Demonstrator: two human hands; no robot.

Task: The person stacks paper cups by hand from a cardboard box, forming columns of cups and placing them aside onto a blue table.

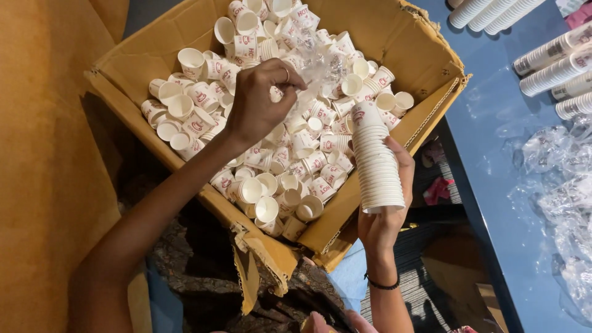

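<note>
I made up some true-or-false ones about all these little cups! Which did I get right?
1. The right hand holds a tall stack of nested white paper cups. True.
2. The loose small white paper cups with red print lie in a round green plastic bucket. False: they lie in a brown cardboard box.
3. The left hand reaches down into the box, its grip among the loose cups. True.
4. The blue table at the right is covered in plates. False: it bears long lying cup stacks and crumpled clear plastic wrap.
5. The right wrist wears a thin dark band. True.
</note>
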